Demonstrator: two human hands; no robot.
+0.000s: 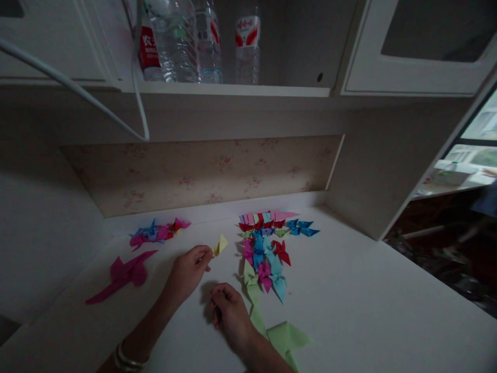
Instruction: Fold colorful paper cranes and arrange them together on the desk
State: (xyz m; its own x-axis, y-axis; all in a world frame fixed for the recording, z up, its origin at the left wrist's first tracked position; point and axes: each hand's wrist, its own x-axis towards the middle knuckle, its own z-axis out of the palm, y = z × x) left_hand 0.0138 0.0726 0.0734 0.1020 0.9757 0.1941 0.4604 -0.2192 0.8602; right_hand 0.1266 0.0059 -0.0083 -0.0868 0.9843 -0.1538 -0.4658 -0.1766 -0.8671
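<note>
My left hand (192,267) pinches a small yellow folded-paper crane (220,245) between thumb and fingertips, above the white desk. Lower and to its right, my right hand (229,311) is closed with loosely curled fingers, and nothing shows in them. Beside it, several small folded-paper cranes in pink, blue, green and red are grouped, among them a magenta crane (264,274) and a light blue crane (278,277). A large light-green folded-paper piece (285,336) lies near my right forearm, which partly covers it.
On the left of the white desk (349,290) rest a large magenta paper crane (126,274) and a pile of small paper cranes (155,233). Plastic bottles (247,49) stand on the shelf above. A white cable (77,88) hangs at upper left. A side panel (396,160) rises at right.
</note>
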